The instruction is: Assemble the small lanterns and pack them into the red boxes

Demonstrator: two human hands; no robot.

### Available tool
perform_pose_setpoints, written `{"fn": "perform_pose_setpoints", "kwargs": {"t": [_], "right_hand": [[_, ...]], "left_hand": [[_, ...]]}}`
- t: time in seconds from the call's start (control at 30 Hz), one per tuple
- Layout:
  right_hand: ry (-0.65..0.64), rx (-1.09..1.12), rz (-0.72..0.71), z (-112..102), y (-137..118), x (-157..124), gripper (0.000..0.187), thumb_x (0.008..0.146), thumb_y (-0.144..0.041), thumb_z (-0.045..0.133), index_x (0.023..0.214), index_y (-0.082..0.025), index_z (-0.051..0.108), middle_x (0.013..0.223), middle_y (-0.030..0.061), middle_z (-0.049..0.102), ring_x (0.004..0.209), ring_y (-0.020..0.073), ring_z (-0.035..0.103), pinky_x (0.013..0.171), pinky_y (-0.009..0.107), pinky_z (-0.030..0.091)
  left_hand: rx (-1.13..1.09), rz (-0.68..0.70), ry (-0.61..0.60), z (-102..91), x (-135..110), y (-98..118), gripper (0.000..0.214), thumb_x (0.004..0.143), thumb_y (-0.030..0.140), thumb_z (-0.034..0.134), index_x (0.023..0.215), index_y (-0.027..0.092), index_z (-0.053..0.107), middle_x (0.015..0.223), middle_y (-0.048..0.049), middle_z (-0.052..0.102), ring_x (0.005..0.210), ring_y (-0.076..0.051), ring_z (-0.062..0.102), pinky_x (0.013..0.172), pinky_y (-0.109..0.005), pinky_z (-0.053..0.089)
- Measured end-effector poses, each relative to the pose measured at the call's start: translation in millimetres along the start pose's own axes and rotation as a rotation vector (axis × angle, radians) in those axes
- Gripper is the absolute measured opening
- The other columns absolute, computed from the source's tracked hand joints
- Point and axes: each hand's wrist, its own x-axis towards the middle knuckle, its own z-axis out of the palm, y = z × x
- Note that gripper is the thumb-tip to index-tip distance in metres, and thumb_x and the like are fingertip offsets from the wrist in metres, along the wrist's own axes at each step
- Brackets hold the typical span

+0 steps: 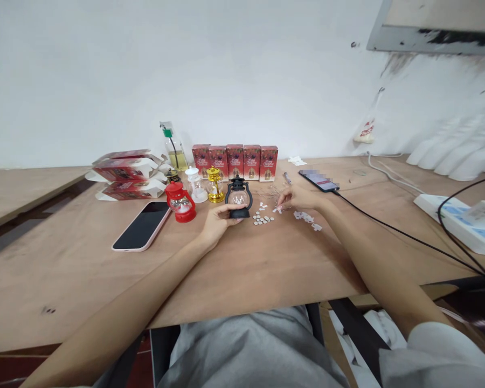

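The left hand [217, 220] grips the black lantern [238, 198]; the right hand [298, 198] pinches a small white tab [275, 209].

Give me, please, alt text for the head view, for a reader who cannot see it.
At a wooden table, a person's left hand holds a small black lantern by its base, while the right hand touches white scraps beside a pile of silver discs. A red lantern, red boxes and a pink phone sit nearby.

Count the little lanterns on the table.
4: red lantern by the phone, white lantern and gold lantern before the boxes, black lantern in the left hand. A dark shape behind the red may be a fifth, partly hidden.
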Motion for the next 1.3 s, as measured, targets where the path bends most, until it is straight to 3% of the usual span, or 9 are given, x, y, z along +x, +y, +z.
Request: {"fn": "perform_pose_setpoints", "kwargs": {"t": [0.2, 0.4, 1.3], "right_hand": [[-0.071, 0.007, 0.014, -5, 3, -1, 0.022, 0.056, -0.035, 0.079, 0.069, -0.019, 0.074, 0.065, 0.0008, 0.07, 0.06, 0.0133, 0.057, 0.055, 0.024, 0.039], [-0.111, 0.033, 0.051, -4, 10, -1, 0.035, 0.053, -0.043, 0.08, 0.073, -0.017, 0.072, 0.052, -0.0029, 0.06, 0.047, 0.0093, 0.049, 0.048, 0.023, 0.033], [-0.137, 0.102, 0.035, 0, 14, 2, 0.04, 0.051, -0.048, 0.079, 0.068, -0.015, 0.065, 0.062, -0.0009, 0.062, 0.058, 0.0103, 0.051, 0.055, 0.024, 0.035]], "left_hand": [[0.005, -0.009, 0.004, 0.9, -1, 2, 0.051, 0.041, 0.025, 0.087, 0.09, 0.015, 0.074, 0.1, -0.0081, 0.072, 0.103, -0.025, 0.062, 0.102, -0.044, 0.041], [-0.007, -0.007, -0.005, 0.9, 0, 1, 0.05, 0.041, 0.024, 0.087, 0.088, 0.015, 0.074, 0.101, -0.0082, 0.072, 0.105, -0.025, 0.062, 0.101, -0.042, 0.043], [-0.003, 0.058, 0.018, -3.1, 4, -6, 0.05, 0.048, 0.028, 0.086, 0.094, 0.016, 0.072, 0.109, -0.0091, 0.07, 0.111, -0.026, 0.059, 0.105, -0.044, 0.04]]}}
